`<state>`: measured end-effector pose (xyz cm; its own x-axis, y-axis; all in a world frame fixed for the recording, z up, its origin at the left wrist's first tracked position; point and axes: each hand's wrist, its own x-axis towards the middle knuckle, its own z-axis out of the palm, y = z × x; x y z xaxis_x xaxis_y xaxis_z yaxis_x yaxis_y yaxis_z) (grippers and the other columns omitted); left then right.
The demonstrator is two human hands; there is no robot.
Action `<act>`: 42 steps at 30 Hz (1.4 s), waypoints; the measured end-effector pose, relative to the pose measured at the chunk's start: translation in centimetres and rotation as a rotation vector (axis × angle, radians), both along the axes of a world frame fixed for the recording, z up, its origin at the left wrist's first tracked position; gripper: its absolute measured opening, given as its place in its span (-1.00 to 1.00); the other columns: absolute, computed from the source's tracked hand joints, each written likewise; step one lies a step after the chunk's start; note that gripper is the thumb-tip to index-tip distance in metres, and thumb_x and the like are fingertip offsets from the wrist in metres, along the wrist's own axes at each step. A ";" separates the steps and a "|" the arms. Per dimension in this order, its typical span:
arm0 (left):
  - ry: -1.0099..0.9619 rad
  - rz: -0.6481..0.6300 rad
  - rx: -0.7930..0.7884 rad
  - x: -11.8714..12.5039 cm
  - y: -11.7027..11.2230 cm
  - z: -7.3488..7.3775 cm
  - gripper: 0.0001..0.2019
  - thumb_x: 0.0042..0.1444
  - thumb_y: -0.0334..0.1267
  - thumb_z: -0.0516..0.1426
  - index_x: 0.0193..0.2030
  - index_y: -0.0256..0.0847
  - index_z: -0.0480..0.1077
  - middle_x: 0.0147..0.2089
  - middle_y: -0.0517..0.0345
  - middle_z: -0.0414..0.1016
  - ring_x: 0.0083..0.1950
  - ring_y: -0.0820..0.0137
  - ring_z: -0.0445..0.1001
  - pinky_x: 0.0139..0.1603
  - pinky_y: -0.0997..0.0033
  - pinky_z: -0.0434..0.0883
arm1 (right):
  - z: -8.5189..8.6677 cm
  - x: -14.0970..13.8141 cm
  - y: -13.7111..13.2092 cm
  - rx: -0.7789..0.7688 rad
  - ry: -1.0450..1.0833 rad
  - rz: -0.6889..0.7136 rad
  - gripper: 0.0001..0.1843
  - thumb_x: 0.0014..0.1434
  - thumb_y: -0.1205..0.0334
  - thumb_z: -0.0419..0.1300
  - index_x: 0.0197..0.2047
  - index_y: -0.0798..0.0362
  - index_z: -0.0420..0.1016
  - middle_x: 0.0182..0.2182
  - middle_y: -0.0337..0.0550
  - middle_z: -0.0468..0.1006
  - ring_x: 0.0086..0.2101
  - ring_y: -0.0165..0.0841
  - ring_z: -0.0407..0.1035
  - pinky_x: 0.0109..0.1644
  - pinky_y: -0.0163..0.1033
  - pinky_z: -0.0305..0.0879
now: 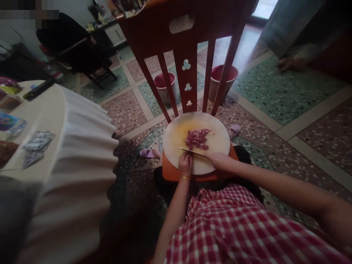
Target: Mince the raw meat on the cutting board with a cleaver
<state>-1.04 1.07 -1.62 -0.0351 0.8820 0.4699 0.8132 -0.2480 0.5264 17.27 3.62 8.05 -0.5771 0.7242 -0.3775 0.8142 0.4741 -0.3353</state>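
A round white cutting board (173, 126) lies on the orange-brown seat of a wooden chair (167, 171). Chopped red meat (197, 138) is heaped near the board's middle. My right hand (217, 160) is closed around the handle end of a kitchen knife (192, 151), whose blade points left along the near side of the meat. Close to the blade, on the board's near left part, my left hand (186, 164) rests with its fingers curled together. Whatever lies under those fingers is hidden.
The chair back (189, 47) rises behind the board. Two buckets (166, 88) (223, 82) stand on the floor beyond. At left is a table with a pale cloth (82, 146), bearing silvery packets (37, 146). A person in dark clothes (63, 36) sits at the back left.
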 end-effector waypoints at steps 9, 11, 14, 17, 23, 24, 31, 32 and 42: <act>0.023 -0.005 0.002 0.1 0.0 0.2 -0.83 0.10 -0.33 -0.02 -0.25 -0.25 0.38 -0.26 -0.02 0.39 -0.17 0.35 0.33 -0.16 0.32 0.33 | 0.2 -1.3 -0.3 0.024 0.011 -0.004 -0.51 0.01 0.49 -0.07 0.07 0.18 0.14 -0.24 0.06 0.46 -0.25 -0.20 0.37 -0.24 -0.20 0.22; 0.033 -0.012 -0.002 0.1 0.0 0.1 -0.83 0.11 -0.33 -0.02 -0.26 -0.25 0.38 -0.26 -0.02 0.38 -0.17 0.35 0.33 -0.15 0.31 0.33 | 0.2 -2.1 -0.1 0.031 0.021 -0.007 -0.49 0.02 0.50 -0.07 0.09 0.19 0.12 -0.22 0.07 0.45 -0.23 -0.21 0.36 -0.21 -0.20 0.22; 0.052 -0.008 -0.006 0.0 0.1 -0.1 -0.83 0.10 -0.34 -0.03 -0.30 -0.26 0.37 -0.30 -0.01 0.37 -0.20 0.34 0.32 -0.16 0.31 0.33 | 0.5 -4.3 1.0 0.037 0.053 0.010 -0.59 0.07 0.49 -0.10 0.02 0.18 0.17 -0.20 0.08 0.43 -0.20 -0.24 0.34 -0.17 -0.20 0.20; 0.042 -0.012 -0.001 -0.1 0.1 0.0 -0.84 0.09 -0.34 -0.01 -0.29 -0.27 0.37 -0.30 -0.01 0.37 -0.20 0.35 0.32 -0.16 0.32 0.33 | 0.5 -5.5 2.0 0.022 0.059 0.023 -0.65 0.10 0.48 -0.11 -0.02 0.17 0.20 -0.20 0.09 0.43 -0.19 -0.26 0.34 -0.17 -0.23 0.20; -0.014 -0.026 0.044 0.0 0.0 0.5 -0.83 0.08 -0.35 0.01 -0.21 -0.26 0.38 -0.22 -0.02 0.38 -0.15 0.36 0.31 -0.12 0.33 0.34 | -0.1 -1.1 1.1 0.036 0.025 0.010 -0.45 0.03 0.49 -0.07 0.14 0.12 0.05 -0.22 0.02 0.48 -0.25 -0.24 0.39 -0.26 -0.24 0.21; -0.030 -0.024 0.047 -0.1 -0.1 0.5 -0.83 0.09 -0.35 0.01 -0.20 -0.26 0.37 -0.21 -0.02 0.38 -0.14 0.36 0.31 -0.10 0.32 0.33 | 0.0 -0.4 0.7 0.037 0.003 -0.005 -0.44 0.03 0.49 -0.08 0.14 0.12 0.04 -0.26 0.01 0.49 -0.27 -0.23 0.40 -0.28 -0.24 0.21; 0.019 -0.013 0.042 -0.3 -0.2 -0.2 -0.82 0.08 -0.37 -0.01 -0.21 -0.27 0.36 -0.29 -0.02 0.38 -0.20 0.35 0.33 -0.18 0.31 0.34 | 0.7 -0.2 -0.8 0.056 -0.052 0.070 -0.53 0.07 0.43 -0.07 0.09 0.17 0.14 -0.33 0.05 0.49 -0.31 -0.18 0.39 -0.31 -0.20 0.21; 0.032 -0.011 0.037 -0.3 -0.2 -0.3 -0.82 0.08 -0.37 -0.02 -0.22 -0.27 0.36 -0.30 -0.01 0.38 -0.21 0.34 0.33 -0.19 0.31 0.34 | 0.7 -0.5 -0.7 0.054 -0.061 0.075 -0.53 0.06 0.43 -0.06 0.09 0.17 0.14 -0.33 0.05 0.48 -0.31 -0.18 0.39 -0.32 -0.20 0.21; 0.062 -0.005 -0.002 -0.3 0.0 -0.3 -0.86 0.09 -0.32 -0.02 -0.35 -0.25 0.35 -0.39 0.03 0.32 -0.26 0.34 0.31 -0.22 0.33 0.30 | 0.7 -6.7 2.7 0.066 0.070 0.101 -0.63 0.18 0.39 -0.16 0.05 0.19 0.18 -0.27 0.08 0.45 -0.27 -0.23 0.36 -0.23 -0.19 0.21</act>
